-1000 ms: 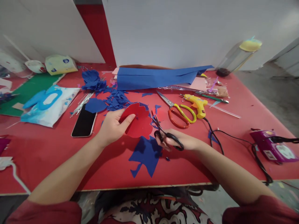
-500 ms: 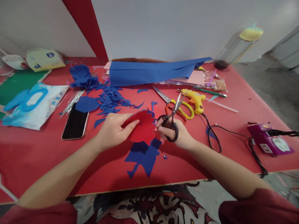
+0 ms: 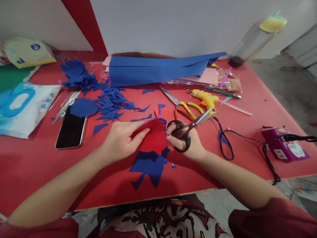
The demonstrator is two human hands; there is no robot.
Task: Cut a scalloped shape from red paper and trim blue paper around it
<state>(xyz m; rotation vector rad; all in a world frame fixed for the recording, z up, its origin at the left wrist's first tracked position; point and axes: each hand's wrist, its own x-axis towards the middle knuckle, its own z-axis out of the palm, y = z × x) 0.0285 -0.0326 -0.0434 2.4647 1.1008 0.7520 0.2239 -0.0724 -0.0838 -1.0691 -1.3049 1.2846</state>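
Between thumb and fingers, my left hand (image 3: 123, 140) pinches a red paper cutout (image 3: 155, 138) with a scalloped edge. My right hand (image 3: 189, 143) grips black-handled scissors (image 3: 192, 127) by their finger loops; the blades are a little apart and point up and right, away from the paper. My right fingertips are at the paper's right edge; whether they touch it I cannot tell. Below the cutout lies a jagged blue paper scrap (image 3: 148, 167). Just beyond my hands rest larger scissors (image 3: 182, 105) with red and yellow handles.
A yellow glue gun (image 3: 204, 99) with a black cord lies behind my right hand. A purple power box (image 3: 284, 145) sits at right. At left are a phone (image 3: 70, 130), blue scraps (image 3: 111, 100) and a wipes pack (image 3: 32, 107). Blue paper (image 3: 158, 69) lies along the wall.
The scissors in my right hand have swung from pointing upward to pointing right, and their blades sit farther from the red cutout. The camera view has shifted slightly.
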